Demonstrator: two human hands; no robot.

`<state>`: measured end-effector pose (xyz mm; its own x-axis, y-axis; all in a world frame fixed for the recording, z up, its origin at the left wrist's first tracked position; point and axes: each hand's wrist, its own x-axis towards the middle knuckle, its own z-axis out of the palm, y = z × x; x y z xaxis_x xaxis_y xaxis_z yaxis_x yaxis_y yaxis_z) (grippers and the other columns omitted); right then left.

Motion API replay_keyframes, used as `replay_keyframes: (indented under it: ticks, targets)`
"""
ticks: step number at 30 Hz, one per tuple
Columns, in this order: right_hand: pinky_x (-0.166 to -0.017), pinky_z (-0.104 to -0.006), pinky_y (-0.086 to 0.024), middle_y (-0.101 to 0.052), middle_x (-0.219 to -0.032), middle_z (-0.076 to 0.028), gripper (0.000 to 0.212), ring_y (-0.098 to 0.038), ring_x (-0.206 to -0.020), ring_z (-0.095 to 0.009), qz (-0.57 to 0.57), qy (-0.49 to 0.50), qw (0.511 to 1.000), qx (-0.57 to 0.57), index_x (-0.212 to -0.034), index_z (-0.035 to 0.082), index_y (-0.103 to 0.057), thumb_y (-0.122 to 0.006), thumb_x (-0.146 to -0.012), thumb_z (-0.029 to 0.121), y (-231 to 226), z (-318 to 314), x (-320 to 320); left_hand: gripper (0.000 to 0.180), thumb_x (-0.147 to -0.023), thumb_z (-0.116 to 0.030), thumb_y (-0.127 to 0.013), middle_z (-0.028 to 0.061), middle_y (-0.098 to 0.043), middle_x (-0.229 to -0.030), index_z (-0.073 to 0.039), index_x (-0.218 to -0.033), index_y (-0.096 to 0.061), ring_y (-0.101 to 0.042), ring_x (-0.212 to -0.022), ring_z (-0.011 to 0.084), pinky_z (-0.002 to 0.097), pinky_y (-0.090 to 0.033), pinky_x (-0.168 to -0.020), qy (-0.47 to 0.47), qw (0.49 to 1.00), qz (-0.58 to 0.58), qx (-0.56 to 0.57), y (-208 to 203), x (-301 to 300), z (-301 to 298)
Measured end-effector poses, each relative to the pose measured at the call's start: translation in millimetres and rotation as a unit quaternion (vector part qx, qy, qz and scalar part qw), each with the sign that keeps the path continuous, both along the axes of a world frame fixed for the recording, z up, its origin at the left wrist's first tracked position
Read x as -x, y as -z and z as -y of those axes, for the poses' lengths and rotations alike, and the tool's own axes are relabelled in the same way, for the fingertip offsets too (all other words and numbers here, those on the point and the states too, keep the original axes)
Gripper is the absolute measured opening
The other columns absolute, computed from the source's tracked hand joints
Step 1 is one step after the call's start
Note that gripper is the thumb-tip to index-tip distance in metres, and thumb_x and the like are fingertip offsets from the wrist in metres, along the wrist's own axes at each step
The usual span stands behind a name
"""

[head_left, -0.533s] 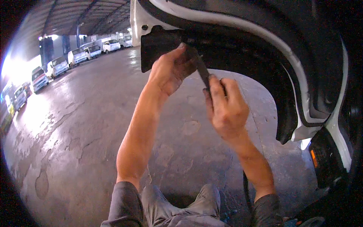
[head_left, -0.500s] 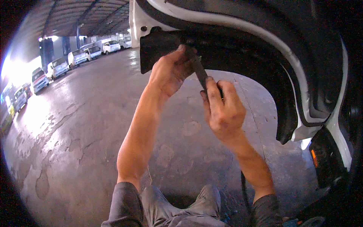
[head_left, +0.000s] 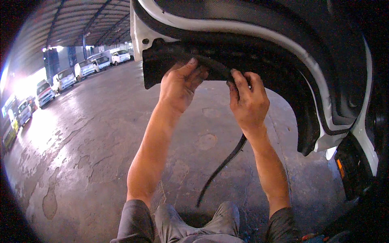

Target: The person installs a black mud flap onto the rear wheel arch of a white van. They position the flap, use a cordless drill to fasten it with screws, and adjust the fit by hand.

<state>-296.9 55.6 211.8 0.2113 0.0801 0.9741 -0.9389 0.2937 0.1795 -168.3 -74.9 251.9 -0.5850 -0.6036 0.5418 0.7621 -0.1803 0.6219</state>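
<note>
A long black rubber strip (head_left: 221, 172) curves along the lower edge of the black panel (head_left: 156, 67) under a white vehicle body part. Its loose end hangs below my right hand toward the floor. My right hand (head_left: 250, 103) pinches the strip between thumb and fingers, just at the panel's lower edge. To its left, my left hand (head_left: 178, 87) has its thumb up against the strip's left part, with the fingers curled beside it. Dark shade hides exactly how the left fingertips meet the strip and the panel.
The white vehicle body edge (head_left: 263, 30) arches overhead and down the right side. An orange reflector (head_left: 340, 168) sits low on the right. Worn concrete floor (head_left: 101, 141) spreads below. Several parked vans and trucks (head_left: 65, 79) line the far left.
My right hand has moved slightly right and up along the panel's edge, its fingers now against the panel. The strip's free end has swung into view at the lower middle. My left hand stays near the same spot.
</note>
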Motion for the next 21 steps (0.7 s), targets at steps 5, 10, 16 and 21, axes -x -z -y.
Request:
replay_keyframes:
  ticks: [5, 10, 16, 21]
  targets:
    - [-0.071, -0.0342, -0.053, -0.062, -0.097, -0.01, 0.04, -0.063, -0.084, -0.027, -0.05, -0.001, 0.999, 0.011, -0.112, 0.012, -0.069, -0.079, -0.074, 0.009, 0, 2, 10, 0.027, -0.094, -0.009, -0.062, 0.0139, -0.065, -0.108, 0.004, -0.117, -0.056, -0.067, -0.094, 0.0262, 0.0349, -0.057, -0.085, -0.041, 0.998, -0.006, -0.044, 2, 7, -13]
    - [-0.07, -0.0344, -0.053, -0.061, -0.097, -0.01, 0.044, -0.063, -0.083, -0.027, -0.085, 0.005, 0.996, 0.009, -0.113, 0.012, -0.068, -0.08, -0.071, 0.007, -3, 5, 20, 0.026, -0.098, -0.016, -0.059, 0.0127, -0.064, -0.107, 0.003, -0.115, -0.057, -0.066, -0.093, 0.0259, 0.0333, -0.058, -0.084, -0.032, 0.999, 0.01, 0.024, 4, 12, -19]
    - [-0.068, -0.0357, -0.054, -0.06, -0.097, -0.01, 0.05, -0.063, -0.083, -0.028, -0.132, -0.004, 0.991, -0.018, -0.116, 0.014, -0.066, -0.078, -0.069, 0.003, -20, 8, 45, 0.028, -0.096, -0.015, -0.061, 0.0135, -0.063, -0.11, 0.003, -0.118, -0.055, -0.066, -0.095, 0.0247, 0.0348, -0.056, -0.085, -0.044, 0.999, -0.005, 0.009, 3, 22, -20]
    - [-0.068, -0.0358, -0.054, -0.06, -0.098, -0.01, 0.051, -0.063, -0.083, -0.029, -0.159, 0.005, 0.987, -0.036, -0.116, 0.014, -0.066, -0.079, -0.068, 0.004, -31, 7, 56, 0.03, -0.095, -0.015, -0.065, 0.013, -0.064, -0.109, 0.003, -0.118, -0.057, -0.065, -0.094, 0.0228, 0.0343, -0.055, -0.084, -0.05, 0.998, -0.039, 0.0, 5, 31, -22]
